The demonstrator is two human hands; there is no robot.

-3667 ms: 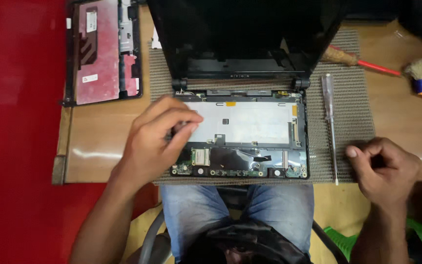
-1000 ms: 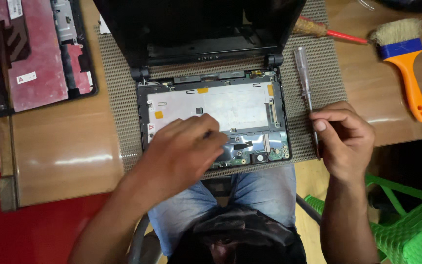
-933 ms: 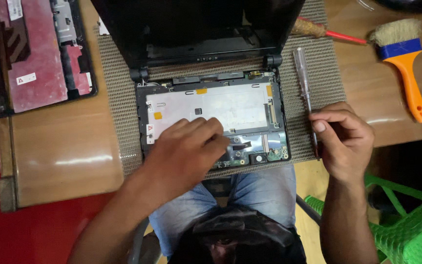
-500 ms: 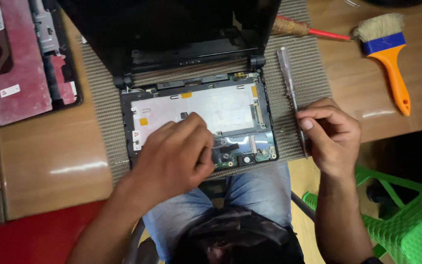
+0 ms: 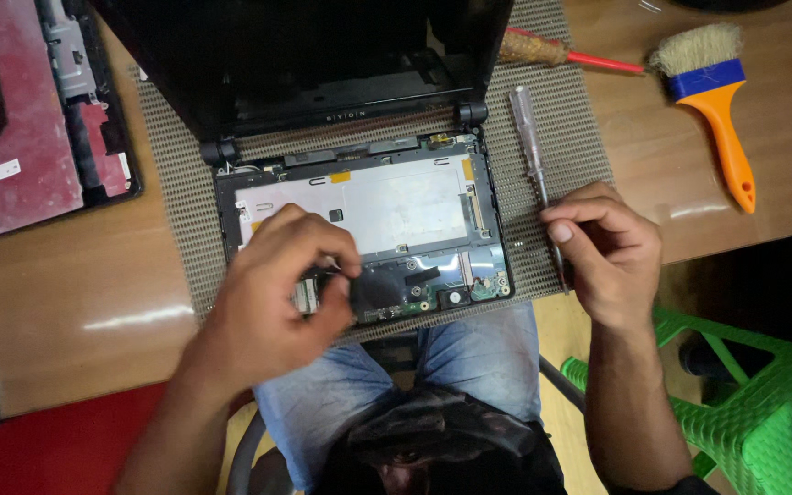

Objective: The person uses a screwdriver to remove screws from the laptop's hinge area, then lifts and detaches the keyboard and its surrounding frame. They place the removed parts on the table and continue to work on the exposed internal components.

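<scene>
Keyboard deck already off the small laptop (image 5: 359,229), board bare under both hands. Left hand (image 5: 286,293) pinched at a board part, which one untellable. Right hand (image 5: 607,247) gripped the screwdriver (image 5: 532,151) shaft. Board not yet removed.

Left hand (image 5: 277,293) curled, fingertips pinched together; right hand (image 5: 602,252) loosely fisted, forearms both angled inward.
</scene>
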